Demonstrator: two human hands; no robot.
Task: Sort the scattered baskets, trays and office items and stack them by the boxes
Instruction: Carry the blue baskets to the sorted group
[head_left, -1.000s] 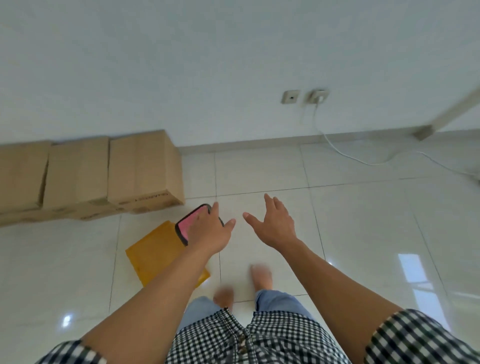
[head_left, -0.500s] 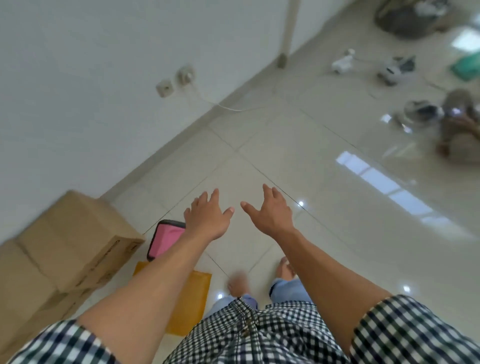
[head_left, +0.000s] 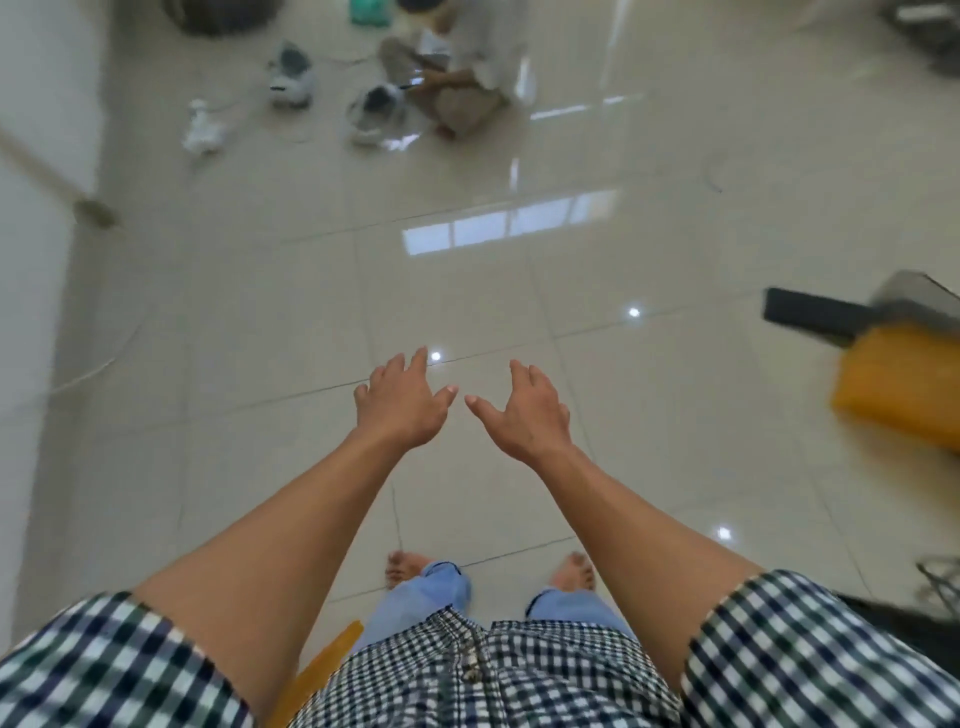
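Glossy pale tile floor (head_left: 260, 312), white wall (head_left: 31, 260) along the left. A second person (head_left: 452, 78) sits at the far end among small blurred objects.

Left hand (head_left: 400, 405) and right hand (head_left: 524, 410): both out in front above bare tile, fingers loosely spread, thumbs nearly meeting, nothing in either. Judgement: between picks, arms ready for the next item.

Count of task items in view:
- 1 orange-yellow tray (head_left: 898, 384), far right edge.
- 1 dark flat piece (head_left: 815, 314) and 1 grey piece (head_left: 919, 299), overlapping just behind the tray. They look unsorted, lying as dropped.
- 1 yellow strip (head_left: 317, 675), near, beside the left sleeve, mostly hidden.
- 1 wire object (head_left: 940, 582), near right, cut off; cannot identify.

Boxes: 0 in view.
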